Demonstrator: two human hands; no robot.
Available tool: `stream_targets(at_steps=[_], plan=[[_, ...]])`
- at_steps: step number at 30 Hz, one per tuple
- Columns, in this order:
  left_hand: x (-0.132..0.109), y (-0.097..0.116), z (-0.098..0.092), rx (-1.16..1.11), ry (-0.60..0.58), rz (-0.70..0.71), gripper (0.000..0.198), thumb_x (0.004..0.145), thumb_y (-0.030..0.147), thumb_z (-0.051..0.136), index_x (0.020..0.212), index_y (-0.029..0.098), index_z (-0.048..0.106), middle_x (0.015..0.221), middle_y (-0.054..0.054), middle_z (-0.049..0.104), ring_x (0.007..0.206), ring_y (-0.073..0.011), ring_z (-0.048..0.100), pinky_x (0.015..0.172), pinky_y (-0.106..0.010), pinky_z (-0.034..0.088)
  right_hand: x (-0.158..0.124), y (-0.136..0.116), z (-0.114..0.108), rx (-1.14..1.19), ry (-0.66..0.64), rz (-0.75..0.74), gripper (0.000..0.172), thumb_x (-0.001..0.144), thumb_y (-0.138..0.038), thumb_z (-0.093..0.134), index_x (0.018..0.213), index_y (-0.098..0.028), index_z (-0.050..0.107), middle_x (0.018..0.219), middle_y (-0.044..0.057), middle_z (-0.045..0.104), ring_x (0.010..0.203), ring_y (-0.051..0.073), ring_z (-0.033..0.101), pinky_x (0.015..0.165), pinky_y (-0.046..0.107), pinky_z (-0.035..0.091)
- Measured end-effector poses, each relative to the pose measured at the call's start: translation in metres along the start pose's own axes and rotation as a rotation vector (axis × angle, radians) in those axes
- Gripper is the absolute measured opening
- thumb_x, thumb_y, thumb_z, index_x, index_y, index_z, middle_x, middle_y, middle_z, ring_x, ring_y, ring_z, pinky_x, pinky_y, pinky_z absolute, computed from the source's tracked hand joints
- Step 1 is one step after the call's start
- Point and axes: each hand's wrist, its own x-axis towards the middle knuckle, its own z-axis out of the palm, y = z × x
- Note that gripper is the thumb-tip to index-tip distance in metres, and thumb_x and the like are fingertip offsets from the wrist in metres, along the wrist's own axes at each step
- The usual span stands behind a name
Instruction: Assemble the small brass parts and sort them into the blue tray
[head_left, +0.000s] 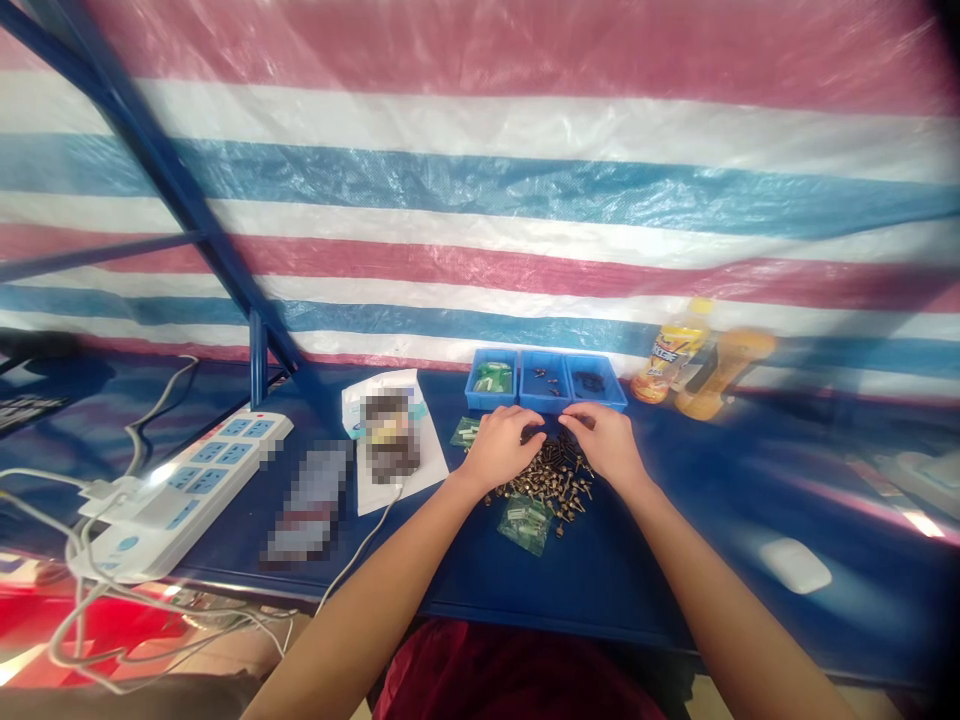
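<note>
My left hand [501,445] and my right hand [606,440] rest side by side on a blue table [600,570], at the far edge of a heap of small brass-coloured parts [551,482]. The fingers of both hands are curled and pinched together near the pile's top; what they pinch is too small to make out. A small green-filled plastic bag [526,522] lies at the near side of the heap, and another [465,432] lies just left of my left hand.
Three small blue bins [545,380] stand in a row behind my hands. Two orange drink bottles [697,362] stand at the right, a white power strip [191,480] with cables at the left. A striped tarp hangs behind the table.
</note>
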Motion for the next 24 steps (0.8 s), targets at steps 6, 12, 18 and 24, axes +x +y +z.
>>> stream_targets(at_steps=[6, 12, 18, 24], plan=[[0.001, 0.01, -0.003, -0.047, -0.009, 0.07, 0.022, 0.092, 0.043, 0.058, 0.098, 0.025, 0.07, 0.099, -0.002, 0.073, 0.093, -0.0222, 0.063, 0.089, -0.037, 0.044, -0.002, -0.01, 0.006, 0.438, -0.018, 0.102, 0.029, 0.076, -0.046, 0.073, 0.087, -0.019, 0.075, 0.089, 0.006, 0.075, 0.076, 0.021, 0.066, 0.074, 0.033, 0.052], [0.001, 0.012, -0.004, -0.087, 0.016, 0.078, 0.025, 0.092, 0.044, 0.057, 0.091, 0.024, 0.071, 0.093, -0.002, 0.074, 0.087, -0.0208, 0.064, 0.087, -0.035, 0.045, -0.008, -0.019, 0.014, 0.603, -0.057, 0.167, 0.031, 0.073, -0.048, 0.076, 0.084, -0.02, 0.074, 0.078, 0.004, 0.073, 0.064, 0.018, 0.063, 0.063, 0.031, 0.052], [0.002, 0.012, -0.004, -0.194, 0.025, 0.07, 0.023, 0.094, 0.036, 0.054, 0.089, 0.025, 0.073, 0.091, 0.0, 0.075, 0.082, -0.0179, 0.065, 0.084, -0.031, 0.047, -0.01, -0.022, 0.016, 0.7, -0.036, 0.203, 0.035, 0.07, -0.049, 0.08, 0.086, -0.018, 0.074, 0.074, 0.004, 0.072, 0.059, 0.017, 0.064, 0.063, 0.033, 0.056], [0.002, 0.013, -0.005, -0.287, 0.03, 0.001, 0.024, 0.093, 0.033, 0.053, 0.089, 0.023, 0.074, 0.091, 0.0, 0.076, 0.084, -0.0176, 0.066, 0.08, -0.028, 0.049, -0.01, -0.026, 0.014, 0.725, -0.05, 0.233, 0.036, 0.067, -0.047, 0.083, 0.085, -0.017, 0.075, 0.073, 0.005, 0.073, 0.064, 0.019, 0.069, 0.069, 0.036, 0.061]])
